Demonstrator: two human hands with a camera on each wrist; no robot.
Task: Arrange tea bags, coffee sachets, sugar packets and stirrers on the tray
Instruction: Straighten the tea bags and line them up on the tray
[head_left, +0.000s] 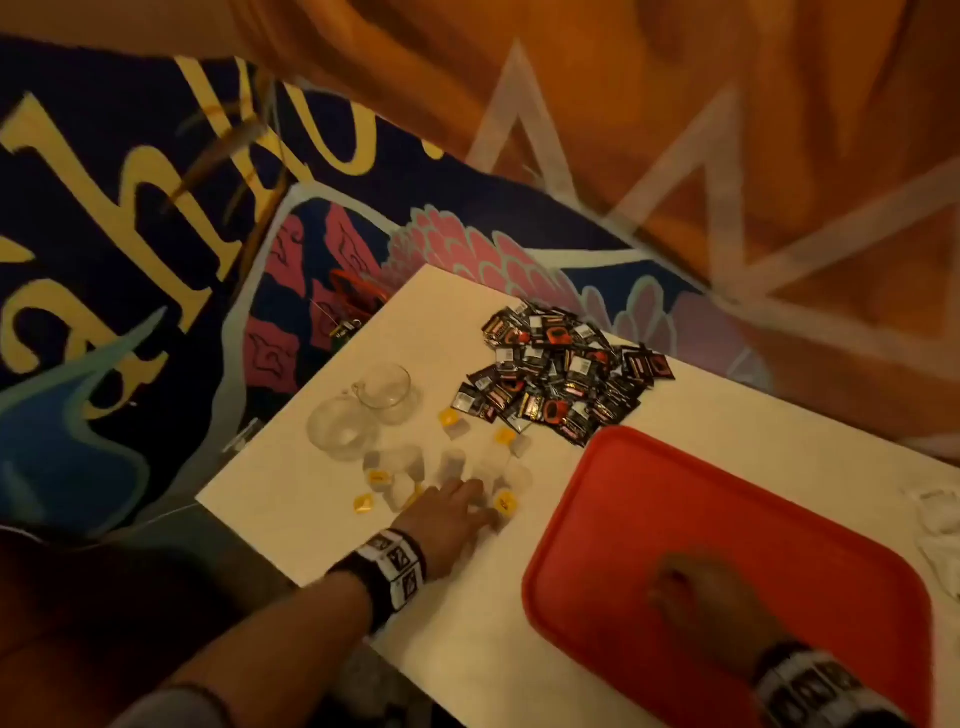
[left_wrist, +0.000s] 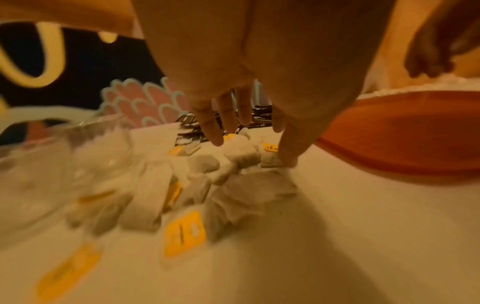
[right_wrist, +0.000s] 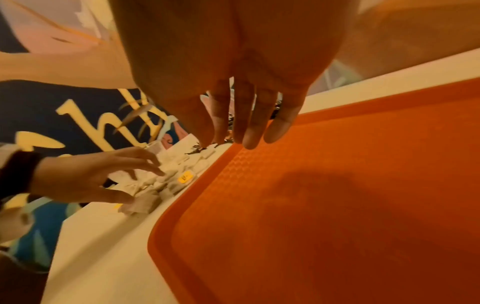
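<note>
A red tray (head_left: 753, 519) lies on the right of the white table (head_left: 467, 649), with nothing on the part that shows. My right hand (head_left: 675, 587) hovers above it, fingers (right_wrist: 249, 131) straight and holding nothing. Loose tea bags (head_left: 452, 462) with yellow tags lie left of the tray. My left hand (head_left: 478, 501) reaches over them with its fingers spread, and its thumb tip (left_wrist: 288, 160) touches one tea bag (left_wrist: 270, 159). A pile of black coffee sachets (head_left: 556, 374) sits behind the tea bags. White packets (head_left: 935, 519) lie at the table's right edge.
Two clear glass cups (head_left: 384, 389) (head_left: 340, 428) stand left of the tea bags, near the table's left edge. A patterned dark rug (head_left: 130, 234) surrounds the table, with a small red object (head_left: 353, 296) on it. Orange cloth (head_left: 675, 130) fills the background.
</note>
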